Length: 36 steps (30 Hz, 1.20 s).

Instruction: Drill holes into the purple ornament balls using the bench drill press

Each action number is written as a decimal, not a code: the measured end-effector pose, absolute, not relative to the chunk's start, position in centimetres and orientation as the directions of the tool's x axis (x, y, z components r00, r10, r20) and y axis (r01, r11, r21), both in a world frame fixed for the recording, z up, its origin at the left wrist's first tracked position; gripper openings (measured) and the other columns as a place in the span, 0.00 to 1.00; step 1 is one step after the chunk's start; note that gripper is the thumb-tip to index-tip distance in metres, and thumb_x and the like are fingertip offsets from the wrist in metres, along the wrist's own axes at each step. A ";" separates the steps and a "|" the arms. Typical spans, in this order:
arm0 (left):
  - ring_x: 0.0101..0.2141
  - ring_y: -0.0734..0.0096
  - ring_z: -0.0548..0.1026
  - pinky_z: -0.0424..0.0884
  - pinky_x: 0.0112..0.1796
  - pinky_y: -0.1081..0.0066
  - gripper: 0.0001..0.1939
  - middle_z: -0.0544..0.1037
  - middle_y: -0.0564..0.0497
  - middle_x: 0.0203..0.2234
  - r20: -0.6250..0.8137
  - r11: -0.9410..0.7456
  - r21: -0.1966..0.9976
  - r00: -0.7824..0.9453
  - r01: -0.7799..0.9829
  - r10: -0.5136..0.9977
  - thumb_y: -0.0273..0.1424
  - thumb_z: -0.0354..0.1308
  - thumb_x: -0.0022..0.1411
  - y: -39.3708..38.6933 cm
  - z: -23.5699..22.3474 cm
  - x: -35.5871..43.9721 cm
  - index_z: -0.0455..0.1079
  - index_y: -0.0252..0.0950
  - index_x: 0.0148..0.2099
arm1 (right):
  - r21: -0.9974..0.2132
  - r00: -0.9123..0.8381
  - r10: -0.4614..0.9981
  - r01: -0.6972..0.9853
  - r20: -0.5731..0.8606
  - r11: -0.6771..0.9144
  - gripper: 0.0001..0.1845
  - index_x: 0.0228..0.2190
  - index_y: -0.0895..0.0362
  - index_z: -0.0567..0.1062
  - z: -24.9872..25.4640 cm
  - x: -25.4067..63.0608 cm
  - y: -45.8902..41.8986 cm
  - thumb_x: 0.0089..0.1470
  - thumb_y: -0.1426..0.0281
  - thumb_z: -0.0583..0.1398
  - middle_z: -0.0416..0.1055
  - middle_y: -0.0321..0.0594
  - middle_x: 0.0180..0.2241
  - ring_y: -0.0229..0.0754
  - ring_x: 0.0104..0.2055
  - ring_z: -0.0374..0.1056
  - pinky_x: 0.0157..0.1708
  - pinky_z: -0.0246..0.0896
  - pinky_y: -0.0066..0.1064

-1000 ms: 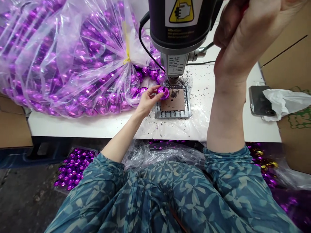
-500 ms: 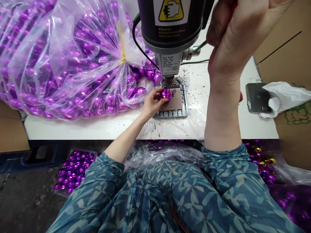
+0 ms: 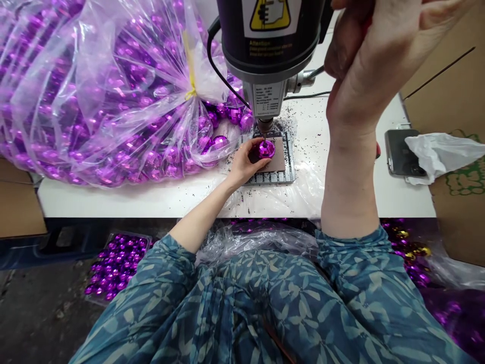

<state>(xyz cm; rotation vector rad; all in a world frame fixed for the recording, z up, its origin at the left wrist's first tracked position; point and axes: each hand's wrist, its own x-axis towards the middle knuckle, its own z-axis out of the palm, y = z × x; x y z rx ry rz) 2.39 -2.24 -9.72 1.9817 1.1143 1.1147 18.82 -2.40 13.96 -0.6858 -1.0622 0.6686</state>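
My left hand (image 3: 245, 161) pinches a shiny purple ball (image 3: 266, 148) and holds it on the brown pad (image 3: 279, 160) of the drill press table, right under the drill bit (image 3: 264, 127). My right hand (image 3: 369, 65) is raised high at the right of the dark drill press head (image 3: 271, 35), its fingers curled round a lever with a red grip that is mostly hidden. A big clear plastic bag of purple balls (image 3: 109, 91) lies on the white table (image 3: 151, 199) to the left.
Dark drilling chips are scattered around the metal drill table (image 3: 290, 174). A phone (image 3: 399, 151) and a white crumpled bag (image 3: 441, 151) lie at the right, beside cardboard boxes (image 3: 447, 86). A tray of purple balls (image 3: 115, 263) sits on the floor at the left.
My left hand slid the purple ball from the pad's left corner to directly under the drill bit. My right hand stayed on the lever, shifting slightly.
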 end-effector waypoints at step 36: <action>0.49 0.58 0.82 0.80 0.53 0.54 0.26 0.82 0.43 0.49 0.341 -0.396 0.882 0.233 0.256 0.911 0.38 0.74 0.59 -3.0 -8.9 3.0 0.69 0.39 0.55 | -0.390 0.429 0.264 0.239 0.864 0.889 0.34 0.14 0.55 0.63 2.5 20.2 -1.8 0.60 0.45 0.57 0.38 0.31 0.09 0.27 0.13 0.44 0.17 0.48 0.29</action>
